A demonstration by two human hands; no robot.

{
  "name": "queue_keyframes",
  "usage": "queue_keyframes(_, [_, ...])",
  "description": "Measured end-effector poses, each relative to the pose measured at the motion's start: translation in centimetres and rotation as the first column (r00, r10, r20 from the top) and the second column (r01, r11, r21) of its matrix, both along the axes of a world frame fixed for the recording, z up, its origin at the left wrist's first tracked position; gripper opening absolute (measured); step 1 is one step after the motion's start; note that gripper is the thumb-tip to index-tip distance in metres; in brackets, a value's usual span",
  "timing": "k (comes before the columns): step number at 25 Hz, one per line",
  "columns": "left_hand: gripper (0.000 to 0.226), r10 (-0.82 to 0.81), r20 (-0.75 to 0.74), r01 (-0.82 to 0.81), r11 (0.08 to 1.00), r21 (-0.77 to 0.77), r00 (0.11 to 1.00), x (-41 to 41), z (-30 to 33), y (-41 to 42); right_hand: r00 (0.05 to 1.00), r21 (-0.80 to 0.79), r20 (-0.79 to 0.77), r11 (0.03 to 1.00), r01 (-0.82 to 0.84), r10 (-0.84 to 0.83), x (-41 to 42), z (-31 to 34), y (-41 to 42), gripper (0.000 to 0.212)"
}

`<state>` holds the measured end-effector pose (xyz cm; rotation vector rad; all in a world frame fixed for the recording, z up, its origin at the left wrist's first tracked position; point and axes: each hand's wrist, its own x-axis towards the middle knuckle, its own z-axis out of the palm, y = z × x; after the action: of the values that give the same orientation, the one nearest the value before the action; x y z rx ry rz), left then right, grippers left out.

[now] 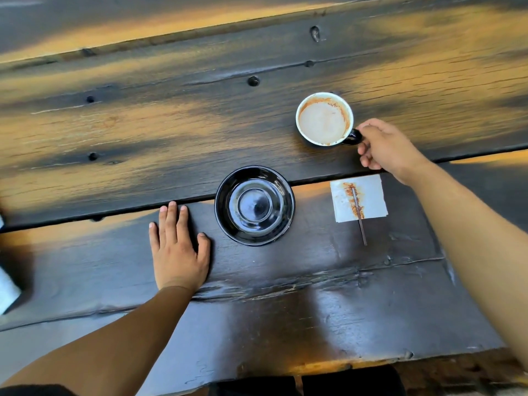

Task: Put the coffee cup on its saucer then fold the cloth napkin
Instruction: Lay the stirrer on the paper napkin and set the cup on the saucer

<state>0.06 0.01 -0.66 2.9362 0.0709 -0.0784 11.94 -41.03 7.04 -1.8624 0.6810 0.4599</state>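
Across the dark plank table (257,295) we have our left hand (178,247) lying flat, fingers straight, holding nothing, just left of the black saucer (281,195). Our right hand (384,147) is the one at the coffee cup (324,120), fingers curled at its dark handle (354,137), which points right toward that hand. From that grip the saucer lies nearer us and to the left, well apart from the cup. Right of the saucer sits the stained napkin (368,195), unfolded, a thin stir stick (360,221) across it.
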Motion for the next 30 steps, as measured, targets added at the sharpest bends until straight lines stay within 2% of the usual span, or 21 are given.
queue_keyframes(5, [0.068, 0.001, -0.015, -0.001, 1.0, 0.003, 1.0, 0.1, 0.1, 0.1, 0.984, 0.063, -0.038, 0.983, -0.171, 0.173, 1.2, -0.2, -0.9, 0.036])
queue_keyframes(9, [0.069, -0.001, -0.019, 0.001, 1.0, -0.002, 1.0, 0.1, 0.3, 0.1, 0.949, 0.061, -0.055, 0.95, -0.306, 0.31, 1.4, 0.0, -0.6, 0.037])
queue_keyframes(15, [0.069, -0.008, -0.024, 0.008, 1.0, 0.009, 1.0, 0.1, 0.3, 0.0, 0.947, 0.043, -0.017, 0.947, -0.319, 0.32, 0.9, -0.2, 0.2, 0.035])
queue_keyframes(20, [0.069, -0.009, -0.029, 0.01, 1.0, 0.016, 1.0, 0.1, 0.3, 0.0, 0.964, 0.081, 0.054, 0.961, -0.263, 0.259, -0.4, -0.8, 1.3, 0.037])
queue_keyframes(27, [0.07, -0.006, -0.052, 0.006, 1.0, 0.007, 0.999, 0.1, 0.7, -0.1, 0.95, 0.119, 0.103, 0.944, -0.307, 0.296, -2.2, 0.3, 3.4, 0.035])
queue_keyframes(30, [0.07, -0.011, -0.054, 0.011, 1.0, -0.001, 0.999, 0.2, 0.7, 0.0, 0.92, 0.119, 0.134, 0.916, -0.384, 0.368, -3.0, 0.8, 4.0, 0.036])
